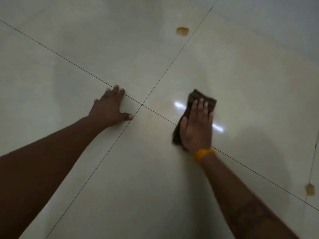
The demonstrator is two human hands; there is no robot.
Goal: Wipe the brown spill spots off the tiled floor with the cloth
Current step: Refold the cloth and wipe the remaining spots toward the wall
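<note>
My right hand lies flat on a dark brown cloth, pressing it onto the pale tiled floor; a yellow band circles that wrist. The cloth shows beyond my fingertips and along the thumb side. My left hand rests flat on the floor with fingers spread, holding nothing, just left of where four tiles meet. One brown spill spot sits far ahead of the cloth near a grout line. Another brown spot lies at the right edge. A faint yellowish smear shows left of the cloth.
Dark grout lines cross at a joint between my hands. A bright light reflection glares on the glossy tile beside my right hand. Bare tile stretches all around.
</note>
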